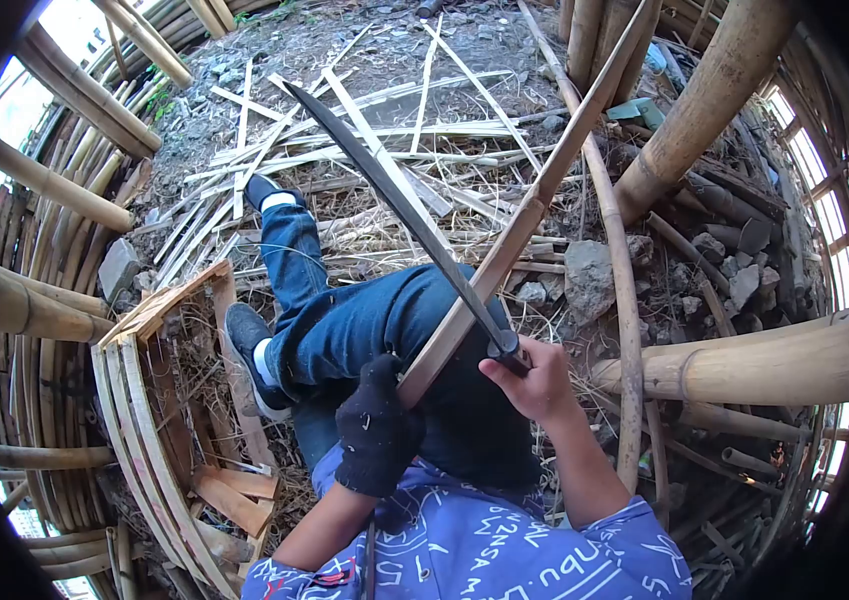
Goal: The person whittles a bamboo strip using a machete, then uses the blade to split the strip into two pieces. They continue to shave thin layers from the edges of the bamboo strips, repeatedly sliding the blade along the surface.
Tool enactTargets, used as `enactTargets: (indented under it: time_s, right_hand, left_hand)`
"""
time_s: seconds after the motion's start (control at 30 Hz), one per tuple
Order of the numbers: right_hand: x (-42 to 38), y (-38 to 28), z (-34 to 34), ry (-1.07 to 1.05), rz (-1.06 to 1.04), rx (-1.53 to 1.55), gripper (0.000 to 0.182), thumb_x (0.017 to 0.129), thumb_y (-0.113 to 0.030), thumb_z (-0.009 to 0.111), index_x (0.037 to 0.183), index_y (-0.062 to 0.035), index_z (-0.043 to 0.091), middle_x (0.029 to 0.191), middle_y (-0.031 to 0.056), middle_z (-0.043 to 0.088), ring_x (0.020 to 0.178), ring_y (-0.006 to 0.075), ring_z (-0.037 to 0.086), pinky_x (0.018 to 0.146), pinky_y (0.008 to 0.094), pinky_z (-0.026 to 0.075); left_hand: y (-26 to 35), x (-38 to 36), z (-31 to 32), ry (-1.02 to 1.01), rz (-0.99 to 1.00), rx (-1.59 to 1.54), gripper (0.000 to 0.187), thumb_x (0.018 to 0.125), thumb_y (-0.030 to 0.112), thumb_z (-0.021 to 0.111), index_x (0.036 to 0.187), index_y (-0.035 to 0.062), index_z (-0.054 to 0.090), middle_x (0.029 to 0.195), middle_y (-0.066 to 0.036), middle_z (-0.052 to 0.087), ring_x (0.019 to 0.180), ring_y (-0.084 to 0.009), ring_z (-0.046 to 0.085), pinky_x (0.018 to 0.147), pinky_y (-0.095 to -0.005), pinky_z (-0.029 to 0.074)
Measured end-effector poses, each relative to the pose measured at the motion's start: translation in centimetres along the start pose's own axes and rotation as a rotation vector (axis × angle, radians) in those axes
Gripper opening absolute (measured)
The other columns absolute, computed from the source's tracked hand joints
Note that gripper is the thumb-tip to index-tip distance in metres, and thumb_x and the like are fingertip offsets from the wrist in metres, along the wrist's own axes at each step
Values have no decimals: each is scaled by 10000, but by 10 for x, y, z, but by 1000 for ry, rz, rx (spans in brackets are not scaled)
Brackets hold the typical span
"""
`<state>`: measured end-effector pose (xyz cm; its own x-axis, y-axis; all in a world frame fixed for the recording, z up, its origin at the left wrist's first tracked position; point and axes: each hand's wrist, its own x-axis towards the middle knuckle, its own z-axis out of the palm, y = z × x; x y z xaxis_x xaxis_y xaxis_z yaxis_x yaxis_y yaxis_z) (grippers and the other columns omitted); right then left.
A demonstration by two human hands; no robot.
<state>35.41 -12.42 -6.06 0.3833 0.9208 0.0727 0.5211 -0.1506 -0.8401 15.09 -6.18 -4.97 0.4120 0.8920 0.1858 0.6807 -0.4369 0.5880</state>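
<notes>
My left hand (pixel 376 425), in a black knitted glove, is closed around the near end of a long split bamboo piece (pixel 522 232). The piece slants up and away to the right over my bent knee. My bare right hand (pixel 541 385) grips the dark handle of a machete (pixel 376 178). Its long, slightly curved blade points up and to the left, crossing the bamboo in this view a little beyond my hands. Under both hands are my legs in blue jeans (pixel 369 325).
Thin bamboo strips (pixel 374 145) lie scattered on the dirt ahead. At left stands a wooden crate (pixel 134 400) with offcuts inside. Thick bamboo poles (pixel 719 105) rise around me, and another (pixel 754 362) runs close by my right arm. Broken concrete chunks (pixel 589 280) lie at right.
</notes>
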Motion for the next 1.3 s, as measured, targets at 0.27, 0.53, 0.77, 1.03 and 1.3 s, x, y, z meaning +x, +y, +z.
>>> enactTargets:
  time_s: [0.27, 0.53, 0.77, 1.03, 1.3]
  right_hand:
    - [2, -2, 1, -15, 13, 23, 477, 805, -521, 724, 766, -51, 658, 529, 94, 555, 509, 302, 601, 493, 363, 455]
    - [-2, -13, -15, -35, -147, -246, 562, 803, -593, 671, 731, -41, 601, 582, 138, 585, 568, 363, 629, 497, 404, 484]
    - [14, -3, -18, 90, -62, -211, 541, 842, -573, 646, 729, -46, 604, 527, 132, 554, 551, 362, 626, 478, 410, 470]
    - [-11, -11, -30, -154, -112, -311, 671, 781, -712, 587, 614, -62, 573, 502, 110, 515, 518, 352, 603, 469, 414, 463]
    - [-22, -14, -6, 67, -154, -306, 584, 788, -643, 649, 671, -72, 599, 582, 125, 608, 529, 337, 635, 486, 423, 493]
  left_hand:
    - [9, 12, -15, -310, -69, 54, 327, 743, 149, 667, 1002, 44, 497, 658, -220, 613, 653, -424, 638, 585, -503, 502]
    - [14, 19, -20, -391, -6, -27, 313, 774, 155, 622, 988, -19, 474, 682, -248, 616, 665, -429, 642, 594, -522, 502]
    - [18, 20, -31, -394, -18, -28, 311, 783, 147, 619, 1005, -24, 484, 703, -255, 624, 678, -427, 646, 613, -517, 510]
    - [6, 8, -23, -364, -11, -56, 271, 757, 139, 606, 969, 9, 495, 763, -247, 647, 709, -411, 663, 633, -495, 536]
    - [7, 11, -25, -321, -11, -51, 402, 742, 113, 613, 1097, -22, 482, 719, -265, 628, 694, -433, 646, 621, -523, 512]
